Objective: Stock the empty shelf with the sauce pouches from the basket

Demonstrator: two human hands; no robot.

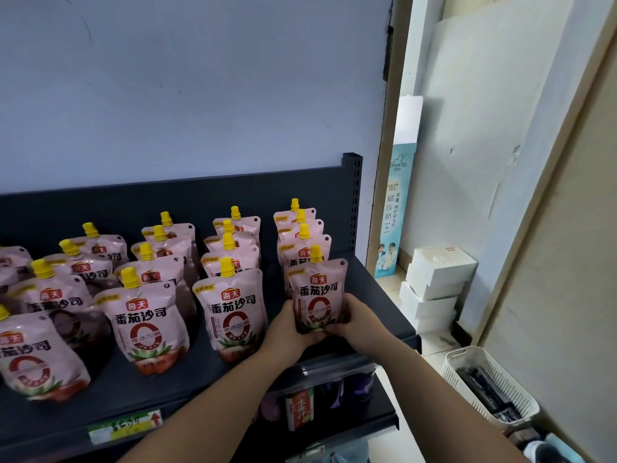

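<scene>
Spanning most of the view, a dark shelf [207, 369] carries rows of pink pouches [233, 309] with yellow caps, all upright, running left of the grip and back behind it. Well right of the grip and lower, a white basket [467, 385] holds dark items; white boxes [437, 272] are stacked beyond it. Both hands meet at the shelf's right end: the left hand [287, 332] curls round the lower left side of one pouch [317, 289], and the right hand [357, 322] wraps its lower right side, fingers closed on its base. That pouch is upright at the front of the rightmost row, just ahead of three others; whether it touches the shelf is hidden. Below the grip a bottle [299, 407] stands on a lower shelf [367, 419]; a price tag [125, 426] sits down-left on the shelf edge
</scene>
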